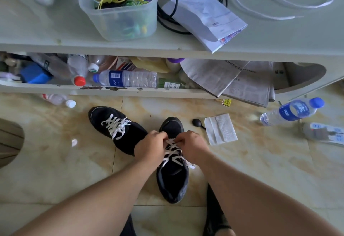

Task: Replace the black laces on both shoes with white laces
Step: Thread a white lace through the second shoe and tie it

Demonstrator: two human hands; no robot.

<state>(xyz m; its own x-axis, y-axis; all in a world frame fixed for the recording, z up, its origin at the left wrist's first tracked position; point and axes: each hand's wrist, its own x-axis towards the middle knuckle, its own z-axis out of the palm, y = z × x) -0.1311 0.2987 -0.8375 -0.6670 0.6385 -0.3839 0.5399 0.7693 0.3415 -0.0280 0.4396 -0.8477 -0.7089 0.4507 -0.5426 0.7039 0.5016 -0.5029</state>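
Meanwhile both hands, left [150,147] and right [192,146], pinch the white lace [172,152] beside a ring-logoed bottle [126,78].

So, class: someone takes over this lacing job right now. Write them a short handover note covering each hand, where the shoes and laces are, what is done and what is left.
Left hand and right hand: both pinch the white lace near the toe end of the near shoe.
Far shoe on the floor, left: white-laced, seemingly finished.
Near shoe: white lace crossed through most eyelets.
Left: finish and tie the near shoe.
No black laces identifiable.
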